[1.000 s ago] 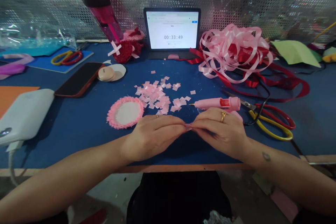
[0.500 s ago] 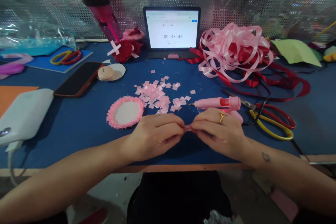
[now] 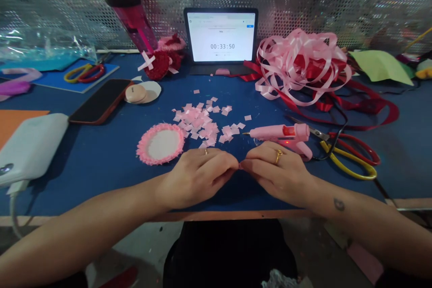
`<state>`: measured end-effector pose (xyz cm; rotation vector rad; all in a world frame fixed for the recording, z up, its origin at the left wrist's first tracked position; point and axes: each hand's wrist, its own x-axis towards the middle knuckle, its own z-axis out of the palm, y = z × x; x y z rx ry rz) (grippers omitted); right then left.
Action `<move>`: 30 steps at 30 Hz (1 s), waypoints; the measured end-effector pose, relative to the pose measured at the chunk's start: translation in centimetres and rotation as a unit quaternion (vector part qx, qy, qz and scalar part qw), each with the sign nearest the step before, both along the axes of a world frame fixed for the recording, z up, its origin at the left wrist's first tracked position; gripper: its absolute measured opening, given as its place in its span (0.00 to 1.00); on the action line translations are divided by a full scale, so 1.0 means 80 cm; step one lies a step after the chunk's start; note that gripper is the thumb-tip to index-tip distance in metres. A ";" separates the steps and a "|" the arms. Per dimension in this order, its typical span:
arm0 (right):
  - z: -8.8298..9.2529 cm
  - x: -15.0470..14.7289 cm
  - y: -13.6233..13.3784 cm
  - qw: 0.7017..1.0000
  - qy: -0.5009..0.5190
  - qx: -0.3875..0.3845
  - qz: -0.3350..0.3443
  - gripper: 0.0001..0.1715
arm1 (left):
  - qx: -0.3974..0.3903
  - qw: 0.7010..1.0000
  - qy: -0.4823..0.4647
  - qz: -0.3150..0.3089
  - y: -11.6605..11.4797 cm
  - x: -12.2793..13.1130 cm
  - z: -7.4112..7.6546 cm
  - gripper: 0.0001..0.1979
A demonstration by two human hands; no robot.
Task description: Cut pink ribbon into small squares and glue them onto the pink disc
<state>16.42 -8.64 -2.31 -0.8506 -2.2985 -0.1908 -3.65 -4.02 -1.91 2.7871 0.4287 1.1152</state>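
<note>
My left hand (image 3: 202, 175) and my right hand (image 3: 278, 168) meet fingertip to fingertip above the table's front part. Both are closed in a pinch on a small piece of pink ribbon (image 3: 240, 166), mostly covered by the fingers. Beyond my left hand lies a white disc (image 3: 164, 144) edged with a ruffled pink border (image 3: 144, 155). A loose pile of small pink ribbon squares (image 3: 199, 121) is spread behind the hands. Just past my right hand rests a pink glue gun (image 3: 280, 133), its small red light lit and its nozzle pointing left.
Scissors (image 3: 351, 155) with red and yellow handles lie right of the glue gun, near its black cord. Tangled pink ribbon (image 3: 300, 67) is heaped at back right. A tablet (image 3: 221, 36) stands at the back. Leftward are a phone (image 3: 101, 101) and a white power bank (image 3: 37, 148).
My fingertips have drawn closer over the ribbon piece, so less of it shows. My right hand has turned slightly and shifted a little left. The things on the table have stayed put.
</note>
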 end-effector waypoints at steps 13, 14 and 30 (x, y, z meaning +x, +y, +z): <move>-0.004 -0.005 0.001 0.999 0.010 -0.035 0.010 0.09 | 0.037 0.999 0.024 -0.004 -0.001 0.000 -0.001 0.07; -0.004 -0.006 0.001 0.999 0.009 -0.034 0.012 0.09 | 0.033 0.999 0.030 0.004 -0.001 0.000 -0.001 0.07; -0.018 -0.016 0.006 0.999 -0.018 -0.040 -0.002 0.12 | -0.065 0.995 0.072 0.021 -0.002 0.004 -0.005 0.13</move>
